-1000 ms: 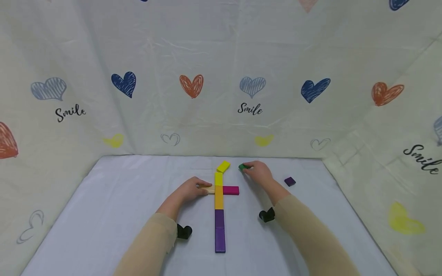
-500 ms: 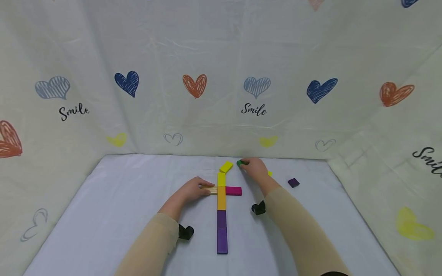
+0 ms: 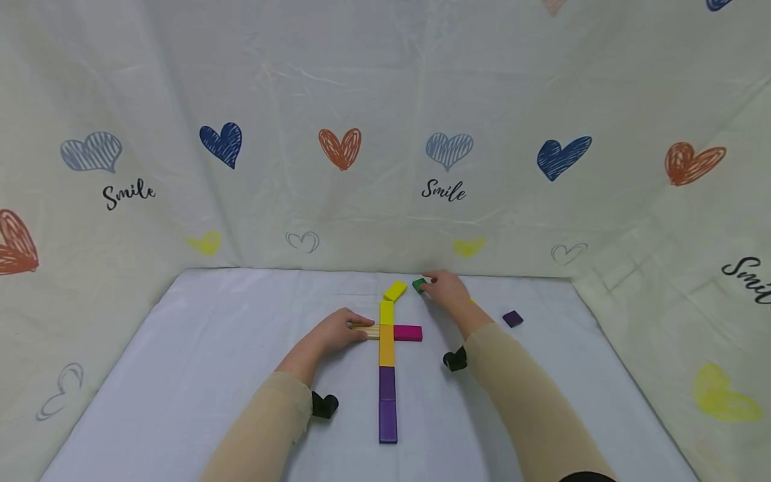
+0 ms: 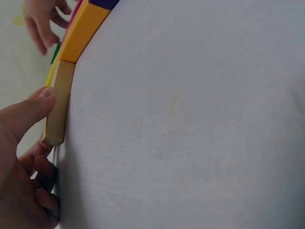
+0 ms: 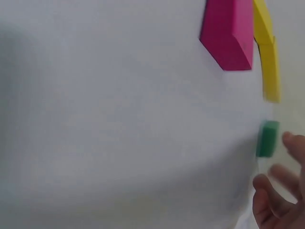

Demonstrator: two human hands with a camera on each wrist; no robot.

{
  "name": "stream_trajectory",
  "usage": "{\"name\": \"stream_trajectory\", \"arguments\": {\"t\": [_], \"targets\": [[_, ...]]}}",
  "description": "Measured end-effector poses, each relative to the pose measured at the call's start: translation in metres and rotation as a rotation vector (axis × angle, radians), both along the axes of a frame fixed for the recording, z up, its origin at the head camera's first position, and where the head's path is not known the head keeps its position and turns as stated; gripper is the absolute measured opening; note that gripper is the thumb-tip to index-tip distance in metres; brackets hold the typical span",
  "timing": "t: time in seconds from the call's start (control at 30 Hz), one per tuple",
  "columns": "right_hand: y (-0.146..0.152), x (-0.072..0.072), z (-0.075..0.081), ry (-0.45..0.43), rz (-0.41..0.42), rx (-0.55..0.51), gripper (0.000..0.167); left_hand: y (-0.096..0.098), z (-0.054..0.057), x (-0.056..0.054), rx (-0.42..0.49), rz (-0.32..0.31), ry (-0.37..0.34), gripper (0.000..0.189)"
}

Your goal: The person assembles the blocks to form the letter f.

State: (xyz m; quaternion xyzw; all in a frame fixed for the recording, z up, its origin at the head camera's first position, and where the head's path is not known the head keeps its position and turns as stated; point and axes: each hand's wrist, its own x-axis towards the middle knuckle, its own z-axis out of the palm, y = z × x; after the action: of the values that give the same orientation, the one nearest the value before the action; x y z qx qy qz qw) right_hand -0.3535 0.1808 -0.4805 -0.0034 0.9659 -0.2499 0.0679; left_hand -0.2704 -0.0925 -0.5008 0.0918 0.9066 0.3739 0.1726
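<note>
A plain wooden block (image 4: 59, 105) lies against the left side of an orange block (image 3: 387, 346); my left hand (image 3: 338, 331) pinches its outer end, thumb on one face and a finger behind. Toward the back of the table, a green block (image 5: 268, 139) rests on the white cloth. My right hand (image 3: 447, 290) is just beside it; in the right wrist view the fingers are spread and a gap shows between them and the green block. A tilted yellow block (image 3: 395, 291) lies left of the green one, touching another yellow block (image 3: 387, 312) in the row.
A pink block (image 3: 408, 333) joins the orange block's right side. Purple blocks (image 3: 388, 422) continue the row toward me. A dark purple block (image 3: 512, 319) lies at the right, and a yellow piece (image 3: 473, 301) peeks from behind the right wrist. A printed cloth wall stands behind.
My right hand moved the green block slightly back and left, then its fingers let go and drew away to the right. The left hand stays on the wooden block.
</note>
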Motion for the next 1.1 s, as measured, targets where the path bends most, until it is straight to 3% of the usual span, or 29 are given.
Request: {"name": "stream_trajectory", "arguments": {"t": [0.2,0.43,0.73,1.1], "targets": [[0.007,-0.004,0.005,-0.04,0.091,-0.001,0.041,0.0,-0.002,0.001,0.008,0.0,-0.004,0.027],[0.007,-0.013,-0.001,-0.067,0.183,0.054,0.041,0.0,-0.003,0.003,0.005,0.022,-0.022,0.026],[0.001,-0.014,-0.003,-0.031,0.179,0.118,0.037,-0.001,-0.005,0.001,0.0,0.027,-0.017,0.026],[-0.008,-0.011,-0.004,-0.001,0.127,0.095,0.035,0.0,-0.002,0.002,0.008,0.029,-0.015,0.026]]}}
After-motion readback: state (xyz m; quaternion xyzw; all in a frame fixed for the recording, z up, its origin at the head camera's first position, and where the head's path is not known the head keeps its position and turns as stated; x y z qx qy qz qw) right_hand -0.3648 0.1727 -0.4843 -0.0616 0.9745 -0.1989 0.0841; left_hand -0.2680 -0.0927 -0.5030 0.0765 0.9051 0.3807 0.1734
